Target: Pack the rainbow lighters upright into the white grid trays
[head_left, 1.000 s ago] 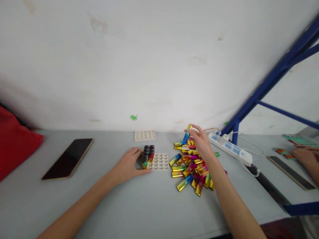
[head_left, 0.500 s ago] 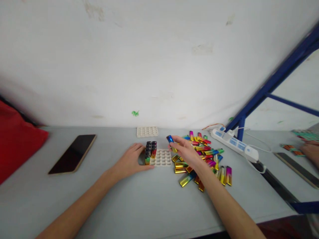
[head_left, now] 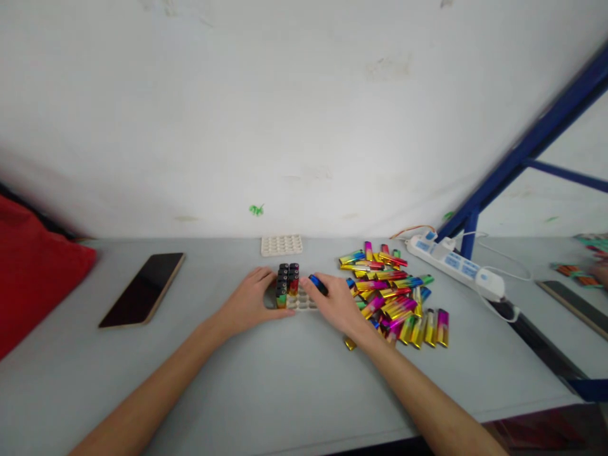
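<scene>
A pale tray with round holes [head_left: 303, 301] lies on the grey table, partly hidden by my right hand. Two rows of upright lighters [head_left: 282, 285] with black tops fill its left side. My left hand [head_left: 251, 302] rests around the tray's left end, thumb along the front edge and fingers behind, apart and holding nothing. Over the tray's right part, my right hand [head_left: 332, 301] grips a blue lighter [head_left: 317, 285], tilted, its lower end hidden by the fingers. A pile of shiny multicoloured lighters [head_left: 387, 291] lies right of that hand.
Behind stands a second holed tray [head_left: 282, 245], near the wall. A phone [head_left: 142, 290] and a red cloth item [head_left: 38, 272] are on the left. To the right are a white power strip [head_left: 456, 266], a blue metal frame [head_left: 503, 180] and another person's hand [head_left: 601, 272].
My right hand has moved left with the blue lighter, from beside the pile to over the tray. My left hand keeps its place at the tray. The view has shifted slightly.
</scene>
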Demonstrator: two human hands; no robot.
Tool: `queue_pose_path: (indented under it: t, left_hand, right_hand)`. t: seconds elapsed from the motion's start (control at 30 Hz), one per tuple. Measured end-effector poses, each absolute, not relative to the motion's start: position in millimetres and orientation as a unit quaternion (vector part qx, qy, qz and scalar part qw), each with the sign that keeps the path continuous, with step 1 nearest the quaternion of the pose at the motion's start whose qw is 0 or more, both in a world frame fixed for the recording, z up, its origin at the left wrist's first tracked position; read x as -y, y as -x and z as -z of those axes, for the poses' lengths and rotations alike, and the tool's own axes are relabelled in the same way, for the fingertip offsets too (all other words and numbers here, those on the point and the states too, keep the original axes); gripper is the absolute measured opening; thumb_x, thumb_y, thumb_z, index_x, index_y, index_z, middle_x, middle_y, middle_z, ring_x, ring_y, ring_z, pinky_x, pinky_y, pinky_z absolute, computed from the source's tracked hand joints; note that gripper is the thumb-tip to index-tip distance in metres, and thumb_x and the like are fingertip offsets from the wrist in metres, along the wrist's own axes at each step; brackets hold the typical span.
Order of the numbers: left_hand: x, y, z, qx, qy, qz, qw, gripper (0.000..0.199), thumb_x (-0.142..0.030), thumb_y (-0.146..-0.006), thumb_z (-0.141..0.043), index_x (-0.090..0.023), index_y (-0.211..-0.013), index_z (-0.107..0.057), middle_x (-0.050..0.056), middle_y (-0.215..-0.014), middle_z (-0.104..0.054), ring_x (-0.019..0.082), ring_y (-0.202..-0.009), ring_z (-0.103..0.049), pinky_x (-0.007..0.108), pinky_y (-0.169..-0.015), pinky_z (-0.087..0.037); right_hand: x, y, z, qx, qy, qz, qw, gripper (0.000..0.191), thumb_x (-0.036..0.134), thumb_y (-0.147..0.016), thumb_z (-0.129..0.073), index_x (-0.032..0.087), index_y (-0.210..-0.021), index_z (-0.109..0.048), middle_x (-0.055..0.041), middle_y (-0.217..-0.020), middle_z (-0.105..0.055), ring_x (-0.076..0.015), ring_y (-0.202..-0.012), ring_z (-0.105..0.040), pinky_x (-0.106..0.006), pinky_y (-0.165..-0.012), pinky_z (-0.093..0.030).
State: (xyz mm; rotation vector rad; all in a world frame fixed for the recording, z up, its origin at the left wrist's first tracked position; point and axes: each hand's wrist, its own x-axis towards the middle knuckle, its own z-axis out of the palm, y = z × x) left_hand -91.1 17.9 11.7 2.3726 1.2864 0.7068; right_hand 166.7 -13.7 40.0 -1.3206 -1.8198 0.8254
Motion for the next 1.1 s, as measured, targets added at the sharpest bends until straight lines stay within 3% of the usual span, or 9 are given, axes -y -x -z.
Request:
queue_pose_path:
  t: [0.13,0.27,0.47,0.67,0.9,1.1]
  left_hand:
    - [-18.8,91.2,-12.3,-0.456,-0.837,-0.247,0.177,0.058,-0.067,-0.077,-0.099,-0.028,-0.114,-0.08,0.013,-0.121,-0.08,0.042,-0.119,-0.076,0.059,-0.111,-0.064]
    - [-20.1,92.0,-10.6,-0.457,-0.837,-0.245,0.173,0.057,-0.064,-0.076,-0.099,-0.028,-0.116,-0.081,0.013,-0.122,-0.081,0.042,-0.118,-0.076,0.06,-0.11,-0.065]
    - [-18.5,93.9,-11.5,-0.461,-0.837,-0.238,0.176,0.063,-0.07,-0.078,-0.098,-0.027,-0.12,-0.08,0.014,-0.126,-0.081,0.042,-0.123,-0.076,0.058,-0.115,-0.063]
    - [-18.6,94.8,-10.4,-0.463,-0.838,-0.234,0.171,0.07,-0.077,-0.079,-0.097,-0.025,-0.122,-0.079,0.013,-0.127,-0.081,0.04,-0.124,-0.076,0.057,-0.117,-0.062]
    - [-16.7,91.6,-11.9,-0.457,-0.839,-0.238,0.174,0.065,-0.074,-0.08,-0.097,-0.025,-0.119,-0.079,0.011,-0.124,-0.081,0.039,-0.121,-0.076,0.054,-0.113,-0.063]
    - [-17.6,92.2,-10.5,-0.451,-0.84,-0.247,0.173,0.062,-0.073,-0.079,-0.099,-0.027,-0.116,-0.079,0.01,-0.122,-0.081,0.039,-0.119,-0.075,0.054,-0.111,-0.063]
  right_hand:
    - [16.2,-163.6,-42.4,0.705,0.544,-0.295,0.345,0.046,0.042,-0.1,-0.067,0.026,-0.064,-0.043,0.0042,-0.061,-0.043,-0.0152,-0.064,-0.044,-0.031,-0.064,-0.027]
    - [15.9,-164.7,-42.5,0.703,0.552,-0.278,0.352,0.04,0.032,-0.094,-0.069,0.026,-0.063,-0.044,0.0054,-0.06,-0.043,-0.0144,-0.063,-0.043,-0.03,-0.063,-0.027]
    - [14.8,-170.2,-37.0,0.716,0.533,-0.248,0.377,0.042,0.047,-0.111,-0.065,0.027,-0.076,-0.054,0.0033,-0.067,-0.055,-0.017,-0.065,-0.049,-0.03,-0.067,-0.037]
    - [12.3,-174.9,-30.2,0.777,0.46,-0.193,0.383,0.037,0.046,-0.122,-0.053,0.026,-0.093,-0.062,-0.0066,-0.096,-0.071,-0.0236,-0.09,-0.067,-0.032,-0.086,-0.051]
    - [10.6,-179.2,-28.5,0.789,0.468,-0.214,0.336,0.051,0.057,-0.122,-0.059,0.027,-0.081,-0.055,-0.0017,-0.077,-0.067,-0.0208,-0.071,-0.061,-0.032,-0.073,-0.044]
    - [10.4,-178.0,-24.9,0.804,0.433,-0.234,0.334,0.037,0.051,-0.122,-0.064,0.025,-0.095,-0.068,-0.0047,-0.091,-0.078,-0.0226,-0.083,-0.072,-0.032,-0.079,-0.051]
